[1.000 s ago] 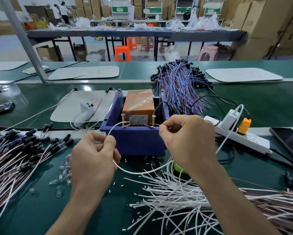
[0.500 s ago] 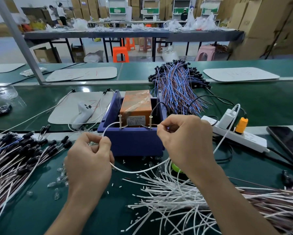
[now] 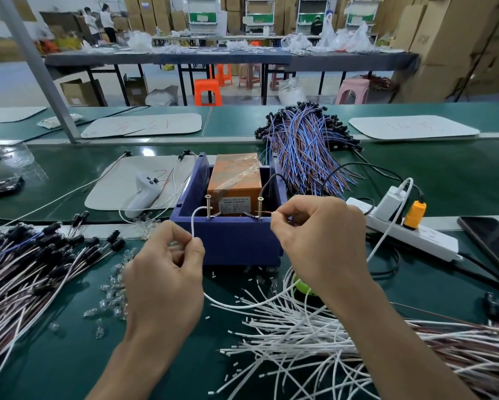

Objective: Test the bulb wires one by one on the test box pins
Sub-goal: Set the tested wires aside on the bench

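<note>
Centre frame: blue test box with two upright pins on its near edge. Left hand pinches the white bulb wire between thumb and forefinger, wire end up at the left pin. Right hand pinches the other bare end against the right pin — slack loops below the box. White wire pile lower right; power strip at right.

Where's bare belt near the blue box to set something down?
Bare: green belt right of the blue-brown wire bundle, behind the power strip; near-left corner between the black-capped wires and the left forearm. Crowded: white wires and loose bulbs in front of the blue box.
</note>
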`<act>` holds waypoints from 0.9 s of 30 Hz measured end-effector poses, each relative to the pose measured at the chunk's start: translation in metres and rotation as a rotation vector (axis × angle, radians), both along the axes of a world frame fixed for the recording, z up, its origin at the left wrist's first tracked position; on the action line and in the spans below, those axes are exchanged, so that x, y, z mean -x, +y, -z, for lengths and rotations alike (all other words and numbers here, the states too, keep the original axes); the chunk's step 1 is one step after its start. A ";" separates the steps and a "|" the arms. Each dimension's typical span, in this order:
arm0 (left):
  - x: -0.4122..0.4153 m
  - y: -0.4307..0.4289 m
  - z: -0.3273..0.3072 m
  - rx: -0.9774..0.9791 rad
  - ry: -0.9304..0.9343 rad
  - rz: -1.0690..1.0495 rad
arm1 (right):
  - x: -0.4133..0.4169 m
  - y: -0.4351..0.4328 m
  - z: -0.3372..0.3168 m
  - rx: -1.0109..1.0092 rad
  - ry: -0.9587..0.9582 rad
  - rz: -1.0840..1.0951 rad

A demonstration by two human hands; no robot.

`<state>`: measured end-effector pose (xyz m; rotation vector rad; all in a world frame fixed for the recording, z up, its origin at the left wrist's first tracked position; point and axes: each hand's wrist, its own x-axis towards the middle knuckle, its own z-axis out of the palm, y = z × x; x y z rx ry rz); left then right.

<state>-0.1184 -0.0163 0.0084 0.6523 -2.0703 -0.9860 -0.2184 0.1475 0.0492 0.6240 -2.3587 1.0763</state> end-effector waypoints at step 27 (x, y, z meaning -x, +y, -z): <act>-0.004 -0.006 0.003 -0.061 0.052 0.187 | -0.005 -0.001 -0.002 0.022 0.018 -0.129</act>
